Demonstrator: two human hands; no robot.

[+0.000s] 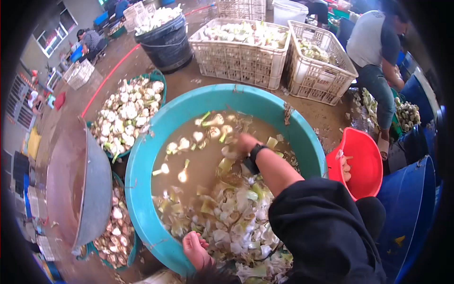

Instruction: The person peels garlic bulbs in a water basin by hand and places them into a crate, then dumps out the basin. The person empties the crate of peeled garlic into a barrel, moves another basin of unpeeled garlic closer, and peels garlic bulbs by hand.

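A large teal tub (142,189) holds muddy water with garlic bulbs (183,176) floating on the far and left side. Wet peeled skins (236,208) are heaped in its near part. My right hand (245,143), below a dark wristband, reaches into the water near the tub's middle, beside some bulbs and skins; its fingers are blurred and partly hidden. At the near left rim, my left hand (193,244) is curled with its fingers closed; whatever it holds, if anything, is too small to make out.
Crates (236,59) of garlic and a black bucket (166,47) stand beyond the tub. Baskets of bulbs (126,111) and a metal basin (97,184) are at the left. On the right are a red basin (371,161), a blue barrel (409,203) and a seated person (371,47).
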